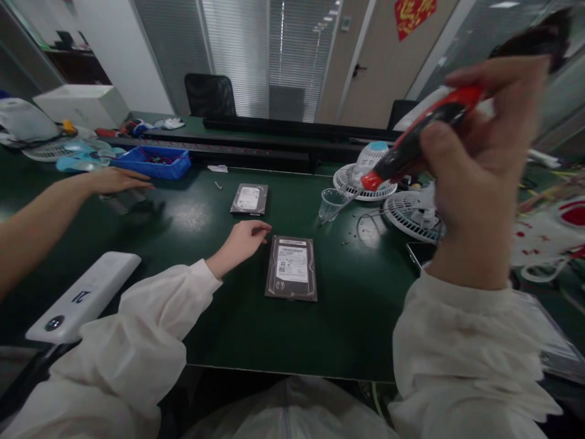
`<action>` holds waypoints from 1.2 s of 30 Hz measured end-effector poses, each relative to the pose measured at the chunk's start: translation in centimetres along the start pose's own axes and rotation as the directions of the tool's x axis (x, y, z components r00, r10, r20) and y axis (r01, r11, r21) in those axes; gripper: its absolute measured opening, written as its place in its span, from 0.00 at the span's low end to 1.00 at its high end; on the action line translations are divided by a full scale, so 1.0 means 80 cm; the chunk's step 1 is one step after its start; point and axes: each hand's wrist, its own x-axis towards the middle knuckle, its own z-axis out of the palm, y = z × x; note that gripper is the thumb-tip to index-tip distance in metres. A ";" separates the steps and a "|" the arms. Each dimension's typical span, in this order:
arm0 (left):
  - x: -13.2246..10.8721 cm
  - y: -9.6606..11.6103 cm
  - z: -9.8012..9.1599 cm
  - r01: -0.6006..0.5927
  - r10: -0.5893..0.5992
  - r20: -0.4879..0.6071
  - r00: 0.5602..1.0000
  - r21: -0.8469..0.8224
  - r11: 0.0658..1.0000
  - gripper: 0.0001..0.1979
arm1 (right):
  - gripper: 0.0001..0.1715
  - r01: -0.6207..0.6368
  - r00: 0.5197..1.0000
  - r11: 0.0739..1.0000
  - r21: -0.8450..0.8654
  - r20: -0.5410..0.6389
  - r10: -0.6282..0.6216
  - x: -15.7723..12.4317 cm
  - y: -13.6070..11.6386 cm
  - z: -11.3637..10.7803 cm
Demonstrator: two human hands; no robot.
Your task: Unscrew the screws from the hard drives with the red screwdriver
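Observation:
My right hand point(479, 158) is raised at the right, closed around the red and black handle of a screwdriver point(411, 137). Its shaft points down and left, the tip in front of a clear plastic cup point(333, 204). My left hand point(243, 245) rests low over the table, fingers loosely bent, thumb and index finger slightly apart at the upper left corner of a hard drive point(291, 268). That drive lies flat, label side up; whether the fingertips touch it I cannot tell. Beyond it lies a second hard drive point(249, 199), also flat.
At the left, another person's hand point(119, 180) hovers over a grey metallic object beside a blue tray point(158, 161). A white power bank point(86, 296) lies nearer. Small screws point(351, 235) are scattered right of the cup. White fan parts point(414, 213) and a phone point(420, 253) sit at the right.

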 end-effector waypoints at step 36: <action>-0.020 -0.011 0.017 -0.219 0.222 -0.029 0.975 0.080 0.972 0.13 | 0.20 0.078 0.987 0.993 0.088 0.132 -0.090 -0.043 0.035 0.135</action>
